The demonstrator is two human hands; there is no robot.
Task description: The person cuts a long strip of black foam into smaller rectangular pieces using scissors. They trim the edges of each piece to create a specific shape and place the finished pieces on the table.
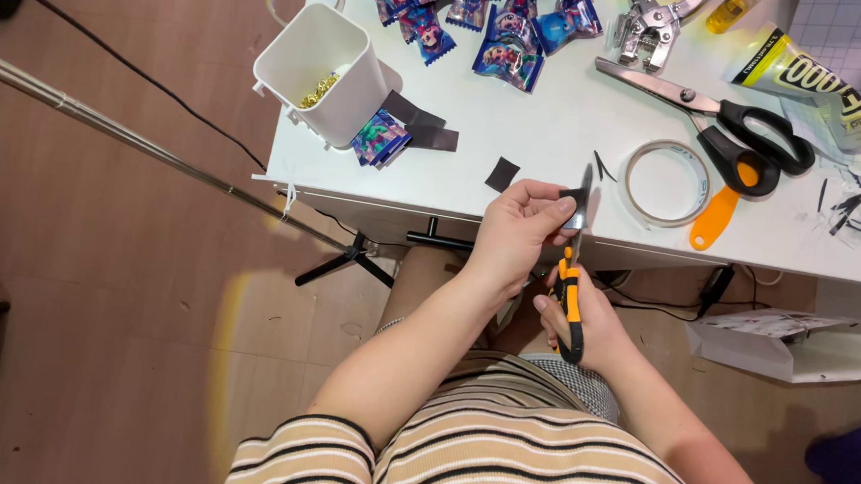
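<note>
Left hand [518,227] fingers pinch a black strip [572,193]; right hand [583,324] grips scissors [573,279] from 6 o'clock, so the blades could nick the fingertips.

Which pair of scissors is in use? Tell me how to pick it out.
The orange-and-black scissors in the right hand, blades up against the small dark piece pinched by the left hand. The black-handled scissors lie untouched on the white table.

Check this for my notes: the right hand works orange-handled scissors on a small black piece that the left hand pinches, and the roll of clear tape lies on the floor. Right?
Not quite. The roll of clear tape lies on the white table, as the head view shows. The rest holds: right hand, orange-handled scissors, left hand, small black piece.
</note>
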